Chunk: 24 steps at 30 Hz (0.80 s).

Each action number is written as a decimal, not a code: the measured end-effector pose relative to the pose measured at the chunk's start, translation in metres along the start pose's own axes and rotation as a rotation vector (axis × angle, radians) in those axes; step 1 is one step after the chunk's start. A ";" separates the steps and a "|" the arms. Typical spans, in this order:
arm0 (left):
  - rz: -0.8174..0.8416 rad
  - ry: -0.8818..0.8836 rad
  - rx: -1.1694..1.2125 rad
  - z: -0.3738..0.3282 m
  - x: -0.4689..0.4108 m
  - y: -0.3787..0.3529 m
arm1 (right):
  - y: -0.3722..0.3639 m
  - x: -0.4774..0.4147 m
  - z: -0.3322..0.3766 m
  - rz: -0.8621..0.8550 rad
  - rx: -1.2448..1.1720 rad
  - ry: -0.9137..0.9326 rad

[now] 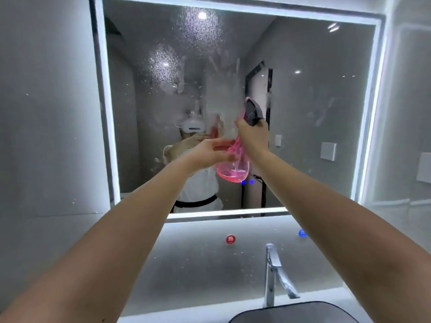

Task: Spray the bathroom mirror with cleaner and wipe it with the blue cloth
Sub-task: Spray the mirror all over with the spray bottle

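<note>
Dark basin and tap sit below both grips. The right grip curls round the pink spray bottle at its neck, the left grip pinches its body, and the droplet-speckled mirror lies beyond.

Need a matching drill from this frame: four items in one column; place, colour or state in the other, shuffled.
1 spray bottle
2 faucet
3 red sticker
4 mirror

A speckled with droplets
B on the wall below the mirror
C pink, gripped by the right hand
D chrome, bottom of view

Pairs: 1-C, 2-D, 3-B, 4-A
</note>
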<state>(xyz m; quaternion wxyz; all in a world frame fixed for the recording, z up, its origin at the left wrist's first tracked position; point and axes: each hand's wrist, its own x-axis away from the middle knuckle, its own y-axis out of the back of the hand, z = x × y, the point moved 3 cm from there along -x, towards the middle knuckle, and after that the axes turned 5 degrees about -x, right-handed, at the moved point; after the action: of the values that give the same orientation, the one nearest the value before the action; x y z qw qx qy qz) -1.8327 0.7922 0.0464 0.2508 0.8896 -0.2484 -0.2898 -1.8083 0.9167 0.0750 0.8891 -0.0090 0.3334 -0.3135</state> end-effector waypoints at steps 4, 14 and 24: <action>-0.023 0.029 0.013 -0.016 -0.008 -0.030 | 0.032 -0.012 -0.005 0.005 0.001 -0.008; 0.015 0.048 -0.044 -0.037 -0.016 -0.064 | 0.073 -0.018 -0.006 0.013 -0.022 -0.041; 0.049 0.014 -0.024 -0.054 -0.034 -0.055 | 0.072 -0.039 0.010 -0.003 0.009 -0.070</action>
<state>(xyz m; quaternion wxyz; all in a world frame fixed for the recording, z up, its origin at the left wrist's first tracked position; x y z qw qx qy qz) -1.8061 0.8696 0.0656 0.2702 0.8822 -0.2647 -0.2804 -1.7851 0.9943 0.0894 0.8998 -0.0165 0.3006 -0.3159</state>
